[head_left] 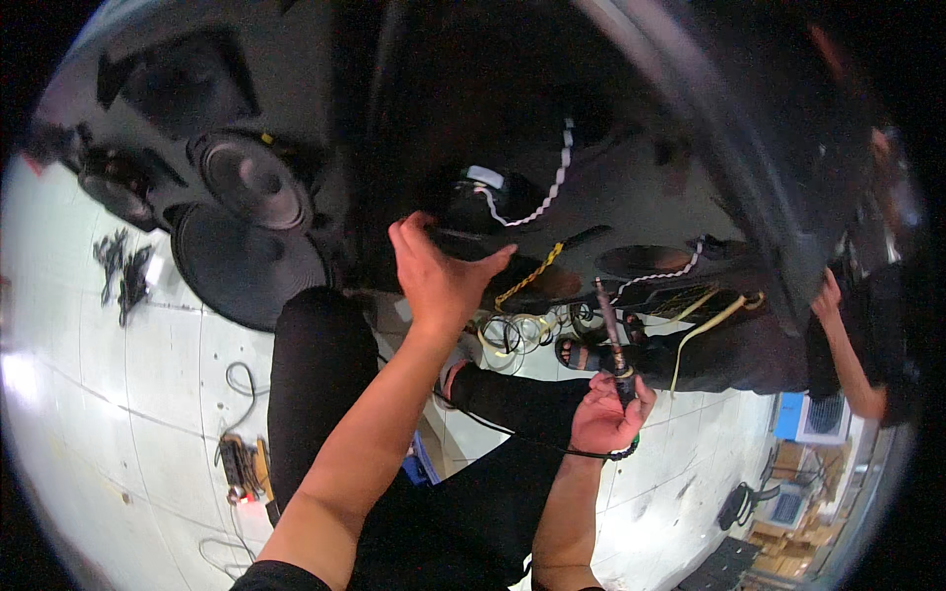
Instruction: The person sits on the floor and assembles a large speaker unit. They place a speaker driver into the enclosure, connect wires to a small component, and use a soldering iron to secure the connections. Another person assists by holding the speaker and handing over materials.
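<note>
My right hand (611,414) is closed around the dark handle of a soldering iron (612,335). Its long metal barrel points up, and a black cord trails off to the left below my wrist. My left hand (439,271) reaches up to a dark panel, fingers and thumb spread wide. Just above it sits a black round part with a white label (485,178), from which a twisted white wire (537,210) curves up to the right. A yellow-black twisted wire (532,274) hangs between my hands. Shadow hides what my left fingertips touch.
Large black speakers (256,182) are mounted at the left. Coiled cables (512,333) hang below the panel. A small device with a red light (236,473) lies on the white floor. Another person's hand (828,295) touches the dark edge at the right; a sandalled foot (579,353) shows beyond.
</note>
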The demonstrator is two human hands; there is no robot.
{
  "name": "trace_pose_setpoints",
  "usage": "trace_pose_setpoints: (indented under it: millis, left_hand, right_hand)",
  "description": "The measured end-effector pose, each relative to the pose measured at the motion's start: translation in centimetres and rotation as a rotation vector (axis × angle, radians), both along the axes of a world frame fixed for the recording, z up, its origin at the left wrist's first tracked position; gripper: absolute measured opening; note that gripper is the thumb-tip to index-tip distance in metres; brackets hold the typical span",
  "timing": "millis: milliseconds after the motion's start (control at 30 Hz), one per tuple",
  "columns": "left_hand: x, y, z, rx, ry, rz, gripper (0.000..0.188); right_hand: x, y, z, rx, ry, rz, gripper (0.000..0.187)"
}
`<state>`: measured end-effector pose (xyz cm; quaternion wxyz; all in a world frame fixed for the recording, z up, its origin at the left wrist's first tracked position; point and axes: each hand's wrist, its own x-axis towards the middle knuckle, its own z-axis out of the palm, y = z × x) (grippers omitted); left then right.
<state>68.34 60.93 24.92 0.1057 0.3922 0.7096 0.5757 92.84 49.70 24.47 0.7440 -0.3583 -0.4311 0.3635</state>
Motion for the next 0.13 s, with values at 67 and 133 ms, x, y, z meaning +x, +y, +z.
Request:
trace_pose_setpoints:
  millis: [67,133]
  left_hand:
    - [0.1,0.5,0.1,0.013,0.044,0.032,0.089]
    - [1.2,1.2,-0.4,0.112,-0.025,0.024,0.095]
  right_hand:
    - [0.1,-0.1,-0.3,-0.033,0.041,-0.001,0.037]
    - [0.2,-0.4,0.3,-0.1,0.162,-0.051,0.039]
